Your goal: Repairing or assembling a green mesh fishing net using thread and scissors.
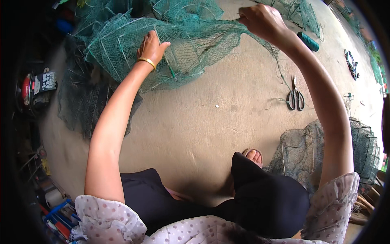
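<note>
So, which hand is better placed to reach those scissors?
Probably the right hand: it's nearer the black-handled scissors, though it's holding the green net. The left hand is farther away.

Concrete floor (191, 134) before you. To your right: black-handled scissors (295, 91), blades pointing away from you; beyond them, a green twine spool (308, 41) on its side. Dark folded net (298, 148) nearer you. Small white scrap (217, 106) mid-floor. Your left: black netting (79, 103); lower, a white roll (53, 198) beside jumbled tools (59, 223).

Teal-green mesh net (185, 51), rod-ribbed, stretched sideways across upper view, gathered narrow at right
</note>
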Available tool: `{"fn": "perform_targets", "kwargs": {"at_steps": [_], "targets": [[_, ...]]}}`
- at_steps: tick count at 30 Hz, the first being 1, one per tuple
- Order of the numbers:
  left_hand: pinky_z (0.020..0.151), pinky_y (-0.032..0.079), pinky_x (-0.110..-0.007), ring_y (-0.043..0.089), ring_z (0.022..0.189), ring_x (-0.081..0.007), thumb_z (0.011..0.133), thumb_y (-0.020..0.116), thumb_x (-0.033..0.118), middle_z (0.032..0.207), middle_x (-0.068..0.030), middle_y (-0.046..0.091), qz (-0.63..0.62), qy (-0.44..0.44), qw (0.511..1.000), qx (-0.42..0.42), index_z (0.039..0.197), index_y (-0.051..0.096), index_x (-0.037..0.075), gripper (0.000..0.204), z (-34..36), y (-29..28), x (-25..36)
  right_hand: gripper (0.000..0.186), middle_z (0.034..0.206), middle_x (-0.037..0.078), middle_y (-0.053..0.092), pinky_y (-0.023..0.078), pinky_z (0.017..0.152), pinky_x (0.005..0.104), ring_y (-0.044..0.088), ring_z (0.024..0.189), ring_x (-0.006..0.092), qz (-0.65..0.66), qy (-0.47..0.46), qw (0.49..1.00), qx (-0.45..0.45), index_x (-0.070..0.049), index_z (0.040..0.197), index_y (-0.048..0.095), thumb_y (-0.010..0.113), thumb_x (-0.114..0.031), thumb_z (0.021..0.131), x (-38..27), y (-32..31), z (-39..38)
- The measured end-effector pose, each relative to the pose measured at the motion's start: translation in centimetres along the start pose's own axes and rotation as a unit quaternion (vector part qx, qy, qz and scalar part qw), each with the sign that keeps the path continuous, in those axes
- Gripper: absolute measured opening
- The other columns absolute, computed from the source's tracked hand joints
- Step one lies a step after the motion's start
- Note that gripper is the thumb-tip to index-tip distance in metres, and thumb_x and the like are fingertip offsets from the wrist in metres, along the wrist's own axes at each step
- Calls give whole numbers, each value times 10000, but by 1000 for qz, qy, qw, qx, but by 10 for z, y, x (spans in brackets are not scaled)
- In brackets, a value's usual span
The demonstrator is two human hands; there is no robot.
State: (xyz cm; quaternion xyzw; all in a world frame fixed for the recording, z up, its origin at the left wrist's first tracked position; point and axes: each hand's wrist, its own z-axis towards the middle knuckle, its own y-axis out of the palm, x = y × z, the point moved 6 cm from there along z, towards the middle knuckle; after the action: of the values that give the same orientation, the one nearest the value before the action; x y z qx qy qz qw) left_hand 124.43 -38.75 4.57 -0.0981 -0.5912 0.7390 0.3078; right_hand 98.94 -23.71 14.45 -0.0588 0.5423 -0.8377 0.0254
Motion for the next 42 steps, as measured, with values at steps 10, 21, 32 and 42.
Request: {"fn": "perform_targets", "kwargs": {"at_steps": [10, 21, 32, 42], "targets": [[777, 444, -384, 547, 947, -299, 699, 674, 49, 1036, -100, 526, -89, 162, 983, 16, 1025, 563, 61, 344, -39, -24, 34, 73, 605, 150, 610, 478, 475, 423, 623, 557, 315, -75, -71, 994, 37, -70, 646, 624, 598, -137, 657, -25, -26, 73], [813, 373, -361, 529, 972, -239, 728, 626, 51, 991, -81, 516, -86, 315, 926, -190, 925, 600, 70, 200, -174, 2, 2, 148, 702, 147, 630, 484, 564, 413, 625, 647, 325, 50, 159, 976, -139, -48, 798, 610, 641, -192, 798, 60, 37, -71], [764, 450, -389, 584, 874, -280, 762, 570, 76, 849, -110, 609, -134, 117, 966, -190, 845, 612, 35, 102, -153, 19, -61, 174, 736, 171, 634, 478, 645, 413, 628, 716, 337, 108, 283, 945, -125, -59, 819, 657, 653, -212, 737, 110, 103, -142], [616, 473, -315, 584, 673, -223, 766, 586, 7, 799, -104, 594, -212, 85, 970, -82, 890, 591, 5, 124, -140, -9, -54, 192, 788, 168, 646, 479, 688, 409, 631, 776, 333, 118, 315, 928, -162, -62, 833, 657, 655, -233, 748, 114, 112, -142]]}}
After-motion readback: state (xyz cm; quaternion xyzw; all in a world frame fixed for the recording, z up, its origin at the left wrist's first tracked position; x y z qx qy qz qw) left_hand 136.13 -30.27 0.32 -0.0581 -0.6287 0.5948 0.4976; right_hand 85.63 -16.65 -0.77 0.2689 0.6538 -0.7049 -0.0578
